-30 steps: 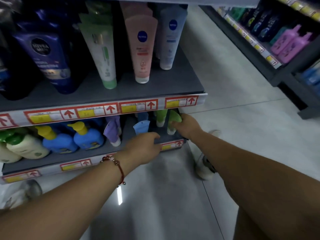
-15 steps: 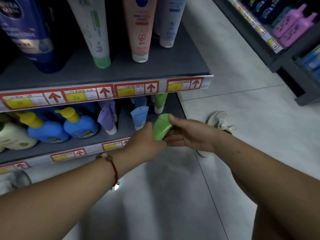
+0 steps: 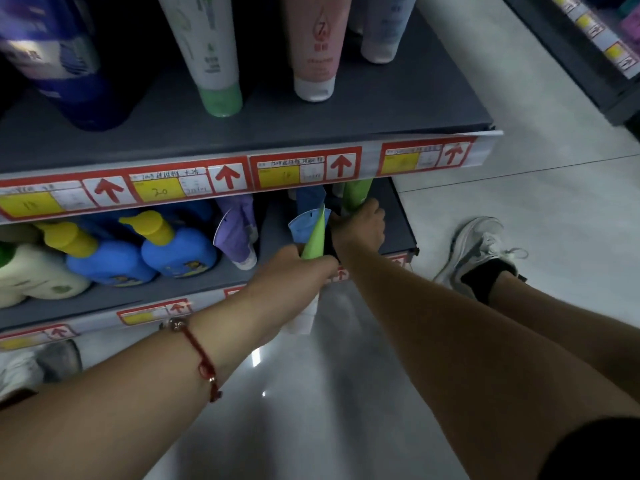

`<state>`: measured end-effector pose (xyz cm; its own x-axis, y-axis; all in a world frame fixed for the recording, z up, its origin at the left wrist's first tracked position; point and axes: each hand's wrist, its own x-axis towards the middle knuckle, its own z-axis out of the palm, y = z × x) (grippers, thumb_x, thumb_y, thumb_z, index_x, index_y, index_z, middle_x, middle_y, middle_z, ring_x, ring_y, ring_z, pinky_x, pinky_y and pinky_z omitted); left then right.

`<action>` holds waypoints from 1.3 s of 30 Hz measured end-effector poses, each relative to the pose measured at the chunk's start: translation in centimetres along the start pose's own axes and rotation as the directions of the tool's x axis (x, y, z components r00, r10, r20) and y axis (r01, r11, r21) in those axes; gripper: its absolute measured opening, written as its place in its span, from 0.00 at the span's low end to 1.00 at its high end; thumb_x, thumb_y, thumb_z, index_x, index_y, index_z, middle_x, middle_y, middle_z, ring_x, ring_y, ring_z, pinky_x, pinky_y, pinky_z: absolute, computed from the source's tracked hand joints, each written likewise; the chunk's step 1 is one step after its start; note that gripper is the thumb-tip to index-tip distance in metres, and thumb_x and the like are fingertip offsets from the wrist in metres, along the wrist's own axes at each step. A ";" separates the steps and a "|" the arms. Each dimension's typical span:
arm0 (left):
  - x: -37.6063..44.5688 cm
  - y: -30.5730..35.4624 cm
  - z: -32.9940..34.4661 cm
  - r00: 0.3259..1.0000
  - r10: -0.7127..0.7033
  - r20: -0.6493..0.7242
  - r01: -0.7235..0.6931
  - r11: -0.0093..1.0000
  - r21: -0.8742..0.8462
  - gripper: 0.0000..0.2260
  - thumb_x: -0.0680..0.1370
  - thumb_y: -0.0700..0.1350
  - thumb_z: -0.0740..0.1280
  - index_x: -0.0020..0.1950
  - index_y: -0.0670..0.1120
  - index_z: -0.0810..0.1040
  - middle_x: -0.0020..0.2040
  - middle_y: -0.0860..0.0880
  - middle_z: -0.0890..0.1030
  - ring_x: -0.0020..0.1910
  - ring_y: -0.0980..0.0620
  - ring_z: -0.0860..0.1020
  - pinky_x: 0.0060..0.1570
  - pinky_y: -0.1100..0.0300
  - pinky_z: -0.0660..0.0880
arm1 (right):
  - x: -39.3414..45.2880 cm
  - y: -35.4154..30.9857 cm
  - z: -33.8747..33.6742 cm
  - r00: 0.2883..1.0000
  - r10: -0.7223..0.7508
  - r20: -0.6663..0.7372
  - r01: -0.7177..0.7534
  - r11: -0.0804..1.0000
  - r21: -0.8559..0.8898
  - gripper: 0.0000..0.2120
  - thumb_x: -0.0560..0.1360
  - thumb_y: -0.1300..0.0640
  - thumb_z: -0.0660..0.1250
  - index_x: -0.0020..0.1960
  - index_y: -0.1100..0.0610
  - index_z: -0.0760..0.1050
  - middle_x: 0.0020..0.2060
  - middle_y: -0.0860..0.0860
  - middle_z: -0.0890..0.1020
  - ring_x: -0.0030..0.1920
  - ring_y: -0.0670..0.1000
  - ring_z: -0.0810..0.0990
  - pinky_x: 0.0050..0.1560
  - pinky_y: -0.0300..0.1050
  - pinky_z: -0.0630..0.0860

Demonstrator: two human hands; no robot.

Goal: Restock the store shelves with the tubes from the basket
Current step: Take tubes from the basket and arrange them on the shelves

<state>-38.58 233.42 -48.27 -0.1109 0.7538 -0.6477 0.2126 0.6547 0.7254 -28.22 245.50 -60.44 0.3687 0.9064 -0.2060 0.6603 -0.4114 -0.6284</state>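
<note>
Tubes were what I was shelving, and at this moment the green tube [image 3: 313, 242] sat just right of the frame's centre, crimped end up and cap end down, with my left hand [image 3: 294, 271] curled round its lower part. A white cap seemed to show below that hand, though I could not tell for sure. The tube hung in front of the lower shelf [image 3: 398, 216], overlapping a blue tube [image 3: 304, 230] that stood there. My right hand [image 3: 360, 226] reached deeper into the same shelf, and its grip looked closed round the base of a second green tube [image 3: 355, 197] standing under the price strip [image 3: 304, 168]; the fingers themselves were hidden, so I took that as likely, not certain. Further left on the shelf stood a purple tube [image 3: 237, 230] and blue pump bottles [image 3: 176, 247]. No basket showed anywhere in the frame.

I judged the step in hand to be placing: one green tube was being steadied in its row while the other waited to go in beside it. The next move would call for bringing the left hand's tube forward and down, cap first, into the gap beside the blue tube, and setting it upright without knocking the neighbours, which stood close together and would topple easily.
</note>
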 end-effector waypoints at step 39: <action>1.7 1.4 3.2 0.992 -0.034 0.119 0.034 0.999 0.006 0.07 0.73 0.45 0.69 0.49 0.47 0.75 0.41 0.43 0.81 0.39 0.46 0.79 0.45 0.50 0.80 | 2.7 1.8 -3.0 0.949 -0.278 0.146 0.243 0.944 0.222 0.06 0.74 0.58 0.69 0.50 0.58 0.78 0.42 0.52 0.84 0.42 0.51 0.81 0.44 0.49 0.79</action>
<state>-35.39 235.45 -49.15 -0.0017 0.7188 -0.6952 0.2150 0.6792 0.7017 -24.04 246.86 -59.86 0.0711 0.9890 -0.1299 0.5676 -0.1472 -0.8100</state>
